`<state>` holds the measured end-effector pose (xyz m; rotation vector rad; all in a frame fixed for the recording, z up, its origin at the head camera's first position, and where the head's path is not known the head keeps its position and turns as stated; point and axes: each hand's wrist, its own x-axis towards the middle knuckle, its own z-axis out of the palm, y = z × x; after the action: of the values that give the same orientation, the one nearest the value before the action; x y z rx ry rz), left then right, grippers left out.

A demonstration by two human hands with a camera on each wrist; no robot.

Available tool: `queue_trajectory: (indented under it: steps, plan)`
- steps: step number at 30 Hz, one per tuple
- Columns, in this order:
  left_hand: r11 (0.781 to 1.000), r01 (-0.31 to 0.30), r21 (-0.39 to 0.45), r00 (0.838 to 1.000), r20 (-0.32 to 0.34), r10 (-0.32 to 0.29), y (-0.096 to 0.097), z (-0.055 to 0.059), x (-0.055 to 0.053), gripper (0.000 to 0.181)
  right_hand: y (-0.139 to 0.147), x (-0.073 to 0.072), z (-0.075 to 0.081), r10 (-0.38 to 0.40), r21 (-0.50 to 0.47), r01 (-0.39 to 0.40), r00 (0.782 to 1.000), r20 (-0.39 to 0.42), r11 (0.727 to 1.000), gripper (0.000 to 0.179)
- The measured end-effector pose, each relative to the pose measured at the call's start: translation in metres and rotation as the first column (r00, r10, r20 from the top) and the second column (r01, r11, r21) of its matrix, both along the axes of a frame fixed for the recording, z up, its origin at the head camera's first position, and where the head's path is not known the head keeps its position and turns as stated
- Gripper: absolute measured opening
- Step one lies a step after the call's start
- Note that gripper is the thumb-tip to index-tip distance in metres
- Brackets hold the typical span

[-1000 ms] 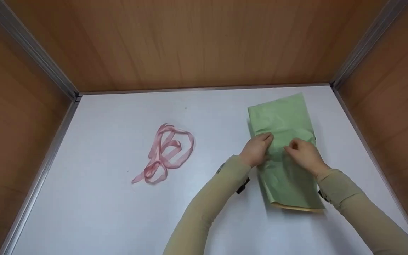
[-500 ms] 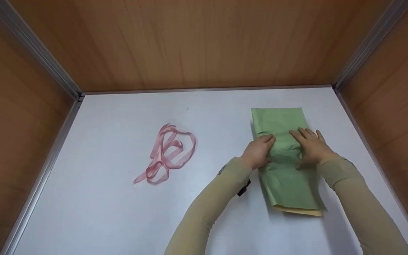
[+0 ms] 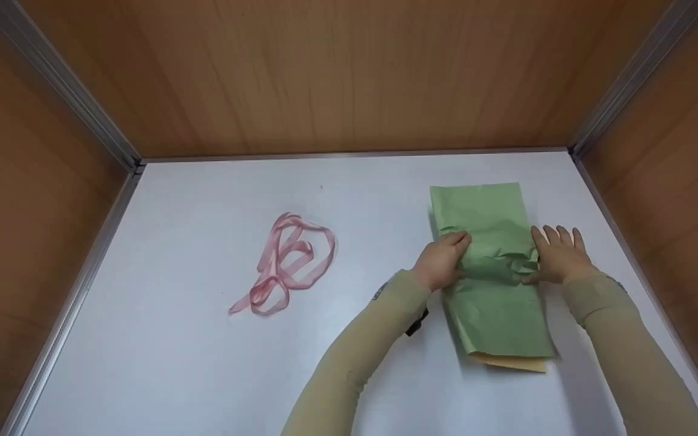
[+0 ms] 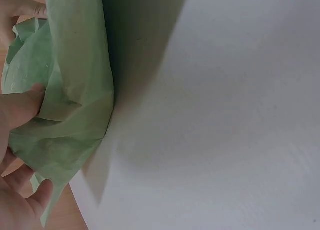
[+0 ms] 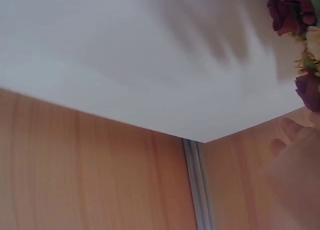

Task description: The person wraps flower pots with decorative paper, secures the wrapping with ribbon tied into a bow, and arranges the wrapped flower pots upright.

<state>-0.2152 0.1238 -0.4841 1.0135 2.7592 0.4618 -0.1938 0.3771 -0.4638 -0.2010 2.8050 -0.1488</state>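
The green paper (image 3: 489, 272) lies on the right side of the worktop (image 3: 167, 303), its long sides running away from you. Your left grip (image 3: 440, 260) pinches its left edge about midway, thumb and fingers closing on the folded layers, presumably to stop them springing apart. Your right grip (image 3: 561, 257) is spread at the opposite edge, fingers straight and thumb against the paper, perhaps to tuck that side in; creases gather across the middle between them. At the near end, a yellow sheet (image 3: 515, 362) pokes out from under the green. In the right wrist view, dark red and cream flowers (image 5: 308, 92) show just beside your fingers; the paper seems to screen them from above, so how they sit inside you cannot tell. A loosely looped pink ribbon (image 3: 272, 257) lies well apart to your left, blocking nothing. The wooden right panel (image 3: 670, 139) rises beyond your right grip, apart from it.
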Motion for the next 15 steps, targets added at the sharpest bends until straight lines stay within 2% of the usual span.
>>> queue_trajectory:
  steps: [4,6,8,11,15]
  plan:
    - [1.000,-0.002,-0.003,1.000,-0.004,0.002,0.000,0.000,0.000,0.073,-0.003,0.000,0.017,-0.027,-0.023,0.029,0.998,0.053,0.999,0.117]
    - [1.000,-0.002,-0.002,1.000,-0.005,0.002,0.000,0.001,-0.001,0.073,-0.004,-0.001,0.028,-0.065,-0.067,0.071,0.994,0.086,0.995,0.112]
    - [1.000,-0.003,-0.001,1.000,-0.006,0.003,0.000,0.001,-0.001,0.073,-0.004,-0.002,0.037,-0.109,-0.120,0.122,0.988,0.111,0.985,0.099]
    - [1.000,-0.004,-0.001,1.000,-0.004,0.004,-0.001,0.001,-0.001,0.074,-0.001,-0.003,0.044,-0.193,-0.218,0.232,0.963,0.187,0.948,0.082]
    - [1.000,-0.008,-0.004,1.000,0.002,0.008,-0.001,0.001,0.000,0.074,0.007,-0.001,0.040,-0.245,-0.340,0.355,0.913,0.325,0.871,0.061]
